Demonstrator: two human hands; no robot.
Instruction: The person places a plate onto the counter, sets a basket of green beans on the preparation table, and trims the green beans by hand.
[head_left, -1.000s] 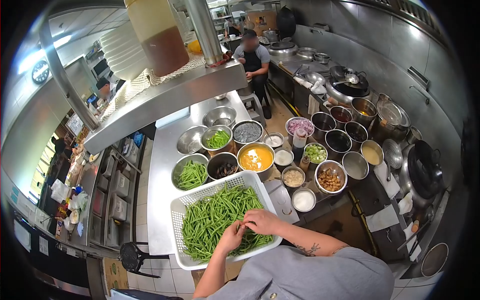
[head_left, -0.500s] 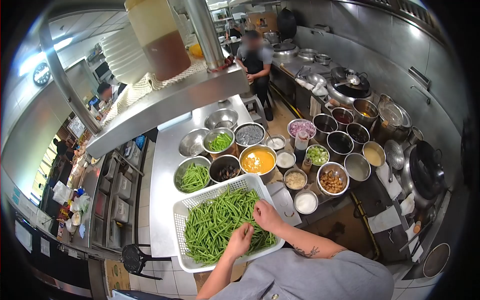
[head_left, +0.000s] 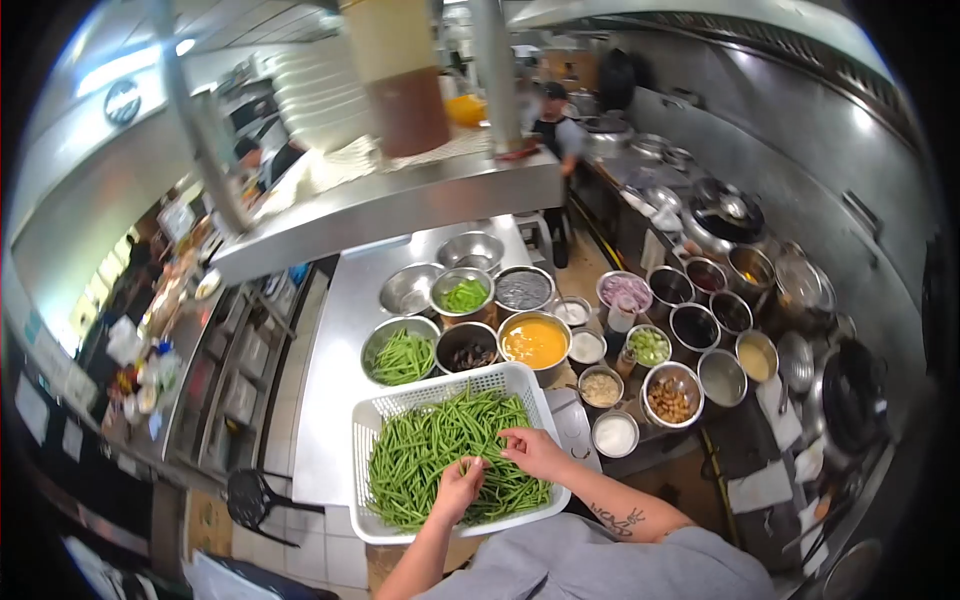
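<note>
A white perforated plastic basket (head_left: 540, 400) full of long green beans (head_left: 420, 460) stands right in front of me. Over the beans, my left hand (head_left: 459, 488) is closed in a pinch, with what looks like a green bean between thumb and fingers. My right hand (head_left: 535, 453) is just to the right of it, a small gap apart. Its thumb and fingers are drawn together above the beans; anything between them is too small to make out.
Behind the basket are steel bowls of cut green beans (head_left: 403, 358), dark pieces (head_left: 467, 352) and yellow liquid (head_left: 534, 343). On the right stand fried pieces (head_left: 671, 397), white powder (head_left: 615, 435) and sauce pots (head_left: 694, 327). An overhead shelf (head_left: 400, 215) crosses the counter; a co-worker (head_left: 560, 140) stands beyond.
My view has swung, shifting the surroundings. My hands are still over the beans; the left is slightly lower and left, the right's fingers now extend more toward the left hand. The co-worker's posture has changed.
</note>
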